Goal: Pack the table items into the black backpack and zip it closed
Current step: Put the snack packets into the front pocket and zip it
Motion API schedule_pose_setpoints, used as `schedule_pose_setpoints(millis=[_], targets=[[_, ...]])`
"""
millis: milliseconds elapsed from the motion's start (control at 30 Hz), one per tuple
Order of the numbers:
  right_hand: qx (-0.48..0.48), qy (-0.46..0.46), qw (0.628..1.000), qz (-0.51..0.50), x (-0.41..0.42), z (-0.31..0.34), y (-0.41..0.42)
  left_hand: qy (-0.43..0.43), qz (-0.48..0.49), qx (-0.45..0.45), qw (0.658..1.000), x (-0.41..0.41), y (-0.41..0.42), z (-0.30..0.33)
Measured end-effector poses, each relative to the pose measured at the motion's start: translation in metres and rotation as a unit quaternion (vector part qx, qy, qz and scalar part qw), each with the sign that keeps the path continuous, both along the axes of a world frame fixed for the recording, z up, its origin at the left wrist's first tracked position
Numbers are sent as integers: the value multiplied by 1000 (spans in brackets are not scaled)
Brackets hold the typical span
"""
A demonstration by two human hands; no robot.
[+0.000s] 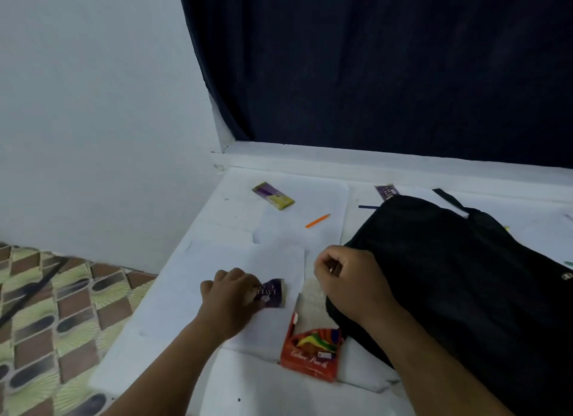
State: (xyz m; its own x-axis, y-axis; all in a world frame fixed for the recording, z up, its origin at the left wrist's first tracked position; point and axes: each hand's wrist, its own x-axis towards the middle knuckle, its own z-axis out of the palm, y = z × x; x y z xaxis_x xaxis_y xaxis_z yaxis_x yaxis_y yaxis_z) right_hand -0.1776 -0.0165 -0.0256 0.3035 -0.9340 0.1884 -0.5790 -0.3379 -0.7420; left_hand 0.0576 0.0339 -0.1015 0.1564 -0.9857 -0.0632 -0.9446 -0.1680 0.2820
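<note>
At the far left, a patterned floor (46,316) of brown and green tiles runs under a plain white wall (93,105). Beside it stands the white counter (161,338), spread with loose white paper sheets (279,260). The left hand (231,294) lies on one sheet, its fingers clamped on a small purple packet (274,293). Farther back lie a yellow-and-purple packet (273,196) and an orange pen (317,220). Near the front edge sits a red box of colour pencils (313,353), touching the backpack's side. The right hand (350,279) is curled into a fist at the edge of the black backpack (459,276) — whether its fingers hold anything, I cannot tell. The backpack lies flat on the counter's right part; behind it show another purple packet (386,192) and a blue pen (367,206). A dark curtain (387,58) hangs above a white ledge (372,159) along the back.
</note>
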Motion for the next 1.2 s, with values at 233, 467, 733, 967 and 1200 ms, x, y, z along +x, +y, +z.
schedule_pose_setpoints(millis=[233,467,733,967,1200], targets=[[14,57,998,7,53,-5,-52,173,133,-228,949,36,-4,-37],[62,136,987,51,120,-35,-135,335,185,-256,888,35,3,-32],[37,281,959,17,162,-79,-192,305,129,-274,903,38,-1,-26],[-40,259,965,-18,156,-81,-180,305,147,-243,909,37,-2,-31],[229,-147,959,-82,114,-13,-127,307,186,-216,908,38,-1,-29]])
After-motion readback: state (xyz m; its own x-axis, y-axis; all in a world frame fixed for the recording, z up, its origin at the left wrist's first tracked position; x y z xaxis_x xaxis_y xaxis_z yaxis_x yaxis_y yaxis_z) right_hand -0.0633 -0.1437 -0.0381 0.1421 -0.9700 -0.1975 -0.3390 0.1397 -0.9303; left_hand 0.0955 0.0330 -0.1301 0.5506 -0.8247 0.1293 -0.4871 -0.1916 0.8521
